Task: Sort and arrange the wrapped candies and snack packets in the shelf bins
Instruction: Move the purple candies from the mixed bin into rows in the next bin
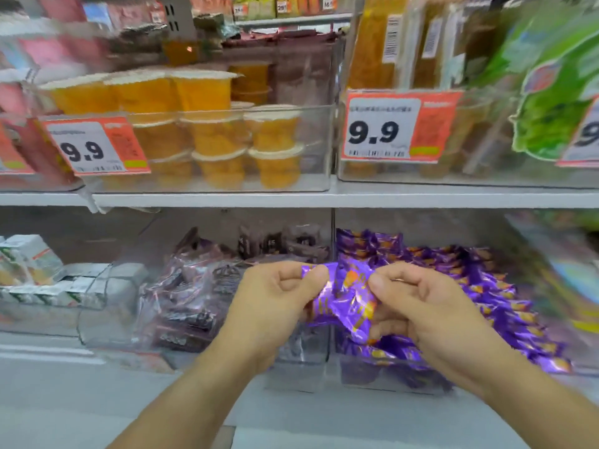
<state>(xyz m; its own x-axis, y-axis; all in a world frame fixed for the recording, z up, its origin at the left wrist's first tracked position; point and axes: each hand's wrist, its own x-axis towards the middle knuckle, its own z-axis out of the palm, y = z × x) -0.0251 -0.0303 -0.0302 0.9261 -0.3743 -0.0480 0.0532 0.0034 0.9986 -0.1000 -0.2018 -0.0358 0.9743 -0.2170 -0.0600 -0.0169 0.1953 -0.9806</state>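
Note:
My left hand (275, 306) and my right hand (421, 306) both pinch a small bunch of shiny purple wrapped candies (346, 296), held in front of the lower shelf. Just behind and to the right stands a clear bin (356, 374) with several of the same purple candies (470, 286) lined up in it. To the left of that bin, another clear bin (301, 367) holds dark brown and silvery snack packets (188, 286). The divider wall between the two bins runs right behind the held candies.
White and green cartons (39, 280) fill a clear bin at the lower left. On the upper shelf (291, 199) are orange jelly cups (207, 124), tall amber packs (385, 43) and green packets (551, 92), with 9.9 price tags (398, 126) on the bin fronts.

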